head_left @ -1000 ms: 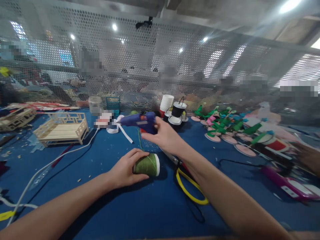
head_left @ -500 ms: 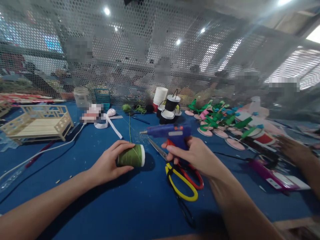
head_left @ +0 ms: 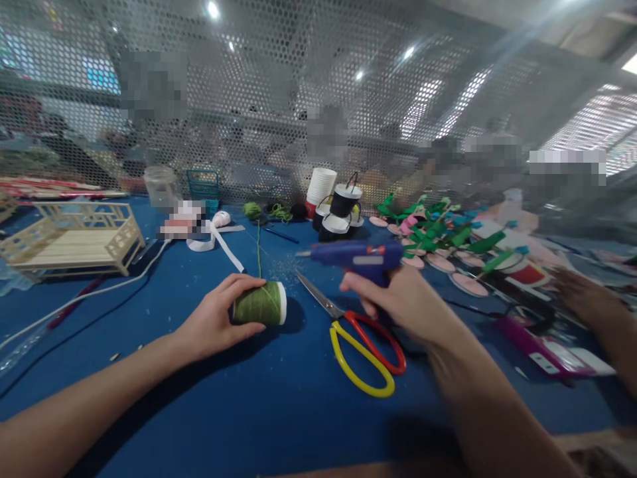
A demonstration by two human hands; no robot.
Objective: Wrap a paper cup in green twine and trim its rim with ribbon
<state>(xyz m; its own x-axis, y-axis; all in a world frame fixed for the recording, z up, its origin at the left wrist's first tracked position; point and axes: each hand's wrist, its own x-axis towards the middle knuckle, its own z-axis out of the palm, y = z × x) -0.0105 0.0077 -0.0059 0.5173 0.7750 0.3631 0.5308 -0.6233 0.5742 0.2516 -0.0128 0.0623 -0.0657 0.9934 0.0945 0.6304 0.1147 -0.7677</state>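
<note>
A paper cup wrapped in green yarn [head_left: 256,305] lies on its side, its white rim facing right. My left hand [head_left: 221,312] is closed around its left end, fingers above and thumb below. From the cup a green strand runs back to a small ball of green yarn [head_left: 252,211]. My right hand [head_left: 398,292] grips a blue glue gun [head_left: 355,254], its nozzle pointing left above the table. Below the gun lie scissors [head_left: 332,309] with one red and one yellow handle, blades toward the cup.
On the left stands a small wooden bench model [head_left: 82,245]; white ribbon [head_left: 226,245] lies nearby. Behind are stacked white cups [head_left: 321,186] and black-wrapped cups [head_left: 343,202]. Green paper flowers on pink discs [head_left: 468,284], a purple power strip [head_left: 532,342] and another person's hand [head_left: 580,295] are at right.
My right hand has moved the glue gun to the right, away from the cup, uncovering more of the scissors. My left hand and the cup have hardly moved.
</note>
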